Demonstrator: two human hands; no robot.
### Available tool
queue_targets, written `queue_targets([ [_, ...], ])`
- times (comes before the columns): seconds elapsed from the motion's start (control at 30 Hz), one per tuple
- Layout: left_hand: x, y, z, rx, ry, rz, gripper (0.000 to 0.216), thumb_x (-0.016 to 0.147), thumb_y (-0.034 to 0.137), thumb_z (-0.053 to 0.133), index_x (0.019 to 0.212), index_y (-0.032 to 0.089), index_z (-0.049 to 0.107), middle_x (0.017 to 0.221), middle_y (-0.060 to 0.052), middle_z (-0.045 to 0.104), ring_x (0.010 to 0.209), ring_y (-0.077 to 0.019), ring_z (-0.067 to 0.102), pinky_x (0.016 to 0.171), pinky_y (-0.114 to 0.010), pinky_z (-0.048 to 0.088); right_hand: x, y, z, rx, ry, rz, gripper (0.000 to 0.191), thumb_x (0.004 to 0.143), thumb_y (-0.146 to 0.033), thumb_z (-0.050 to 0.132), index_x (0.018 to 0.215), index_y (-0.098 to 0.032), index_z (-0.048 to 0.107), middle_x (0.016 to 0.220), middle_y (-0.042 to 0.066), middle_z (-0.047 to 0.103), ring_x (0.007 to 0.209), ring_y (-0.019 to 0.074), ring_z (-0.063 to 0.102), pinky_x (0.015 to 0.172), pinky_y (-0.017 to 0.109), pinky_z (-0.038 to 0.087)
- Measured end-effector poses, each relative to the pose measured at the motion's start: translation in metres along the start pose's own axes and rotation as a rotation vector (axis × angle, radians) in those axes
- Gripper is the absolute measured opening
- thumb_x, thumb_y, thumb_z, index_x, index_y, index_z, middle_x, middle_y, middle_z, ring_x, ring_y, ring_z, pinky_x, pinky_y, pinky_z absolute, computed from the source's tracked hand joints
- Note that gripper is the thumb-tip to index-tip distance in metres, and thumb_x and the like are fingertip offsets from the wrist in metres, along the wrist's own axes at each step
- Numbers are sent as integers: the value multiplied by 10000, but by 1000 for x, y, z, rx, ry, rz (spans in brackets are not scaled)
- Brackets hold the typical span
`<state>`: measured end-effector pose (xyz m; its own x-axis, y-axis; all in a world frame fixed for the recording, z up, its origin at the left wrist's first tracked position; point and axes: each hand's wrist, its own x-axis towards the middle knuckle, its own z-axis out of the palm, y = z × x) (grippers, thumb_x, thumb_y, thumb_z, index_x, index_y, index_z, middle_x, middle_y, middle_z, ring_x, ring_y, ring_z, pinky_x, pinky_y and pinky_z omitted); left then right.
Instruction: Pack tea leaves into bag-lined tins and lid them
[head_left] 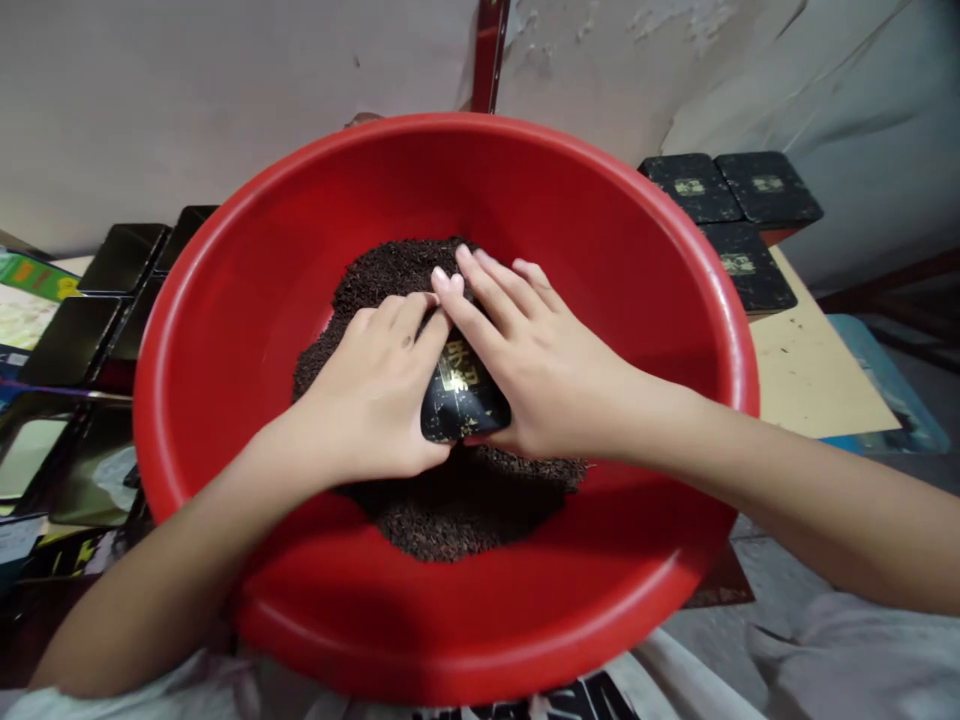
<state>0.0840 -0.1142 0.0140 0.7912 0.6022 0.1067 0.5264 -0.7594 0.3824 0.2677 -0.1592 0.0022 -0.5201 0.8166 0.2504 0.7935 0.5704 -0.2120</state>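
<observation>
A big red plastic basin (247, 300) sits in front of me with a heap of dark loose tea leaves (450, 510) in its bottom. A small black tin with gold lettering (459, 398) lies on the heap, tilted. My left hand (375, 395) cups the tin's left side, fingers curled over it. From the right, my right hand (536, 365) lies over the tin with its fingers pressed along the top. Most of the tin is hidden under both hands.
Several open black tins (97, 320) stand left of the basin. Three closed black tins with gold labels (739, 215) sit at the back right on a pale wooden table (810, 375). A cracked wall (225, 90) rises behind.
</observation>
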Motion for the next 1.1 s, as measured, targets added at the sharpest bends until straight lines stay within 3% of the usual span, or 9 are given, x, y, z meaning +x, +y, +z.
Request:
queue_targets([
  [0.1, 6, -5, 3, 88, 10, -16, 910, 507, 481, 740, 1294, 168, 409, 1273, -154, 467, 1164, -417, 418, 1000, -547, 323, 9, 0, 0, -18, -39, 83, 1093, 611, -465, 680, 1442, -2, 143, 1376, 273, 365, 1228, 426, 362, 985, 595, 307],
  [0.2, 6, -7, 7, 141, 51, -42, 978, 501, 454, 744, 1346, 168, 343, 1250, -149, 470, 1121, -402, 442, 966, -534, 354, 14, 1, 0, -32, -33, 87, 1071, 608, -470, 669, 1408, 43, 177, 1343, 286, 385, 1196, 416, 384, 980, 568, 331],
  [0.37, 2, -9, 9, 124, 128, -13, 913, 529, 485, 725, 1303, 170, 358, 1171, -141, 480, 1089, -390, 439, 952, -546, 361, 12, -3, -3, -74, -19, 120, 882, 644, -469, 658, 1325, -32, 307, 1285, 243, 433, 1167, 377, 418, 975, 551, 354],
  [0.53, 24, 6, -23, 108, 39, 48, 906, 478, 641, 707, 1174, 131, 431, 1071, -157, 459, 1098, -454, 390, 979, -613, 278, 8, -12, -34, -134, -17, 209, 826, 616, -500, 700, 1247, -66, 393, 1251, 185, 451, 1166, 353, 426, 975, 517, 393],
  [0.67, 62, 36, -66, 302, -34, 172, 1173, 345, 787, 645, 1248, 83, 390, 1033, -125, 401, 1100, -464, 375, 962, -662, 245, -5, -9, -90, -179, 84, 283, 817, 548, -575, 732, 1180, -124, 478, 1244, 132, 484, 1177, 357, 426, 999, 484, 408],
  [0.77, 91, 71, -85, 338, -35, 267, 1218, 301, 785, 622, 1270, 87, 377, 1010, -84, 351, 1147, -461, 332, 953, -665, 228, -27, -1, -130, -195, 194, 299, 790, 476, -577, 772, 1118, -180, 538, 1202, 91, 529, 1184, 363, 432, 1007, 481, 413],
  [0.87, 114, 112, -89, 368, 6, 329, 1225, 299, 768, 609, 1267, 52, 378, 1030, -81, 353, 1182, -452, 322, 970, -619, 235, -57, 3, -159, -175, 287, 349, 700, 486, -581, 759, 1065, -230, 583, 1119, 42, 575, 1179, 345, 453, 1001, 452, 409],
  [1.0, 139, 165, -84, 518, 3, 459, 1231, 402, 820, 420, 1288, -28, 324, 1109, -96, 322, 1230, -440, 301, 944, -553, 264, -98, 0, -184, -266, 332, 522, 546, 683, -672, 541, 1051, -272, 596, 1117, -12, 582, 1206, 340, 432, 996, 461, 365],
  [1.1, 160, 196, -71, 511, 70, 645, 1274, 395, 835, 375, 1289, -71, 312, 1168, -100, 336, 1241, -406, 297, 978, -494, 243, -131, 1, -195, -482, 260, 662, 839, 619, -694, 583, 1252, -152, 483, 1262, 89, 488, 1225, 384, 382, 1017, 483, 338],
])
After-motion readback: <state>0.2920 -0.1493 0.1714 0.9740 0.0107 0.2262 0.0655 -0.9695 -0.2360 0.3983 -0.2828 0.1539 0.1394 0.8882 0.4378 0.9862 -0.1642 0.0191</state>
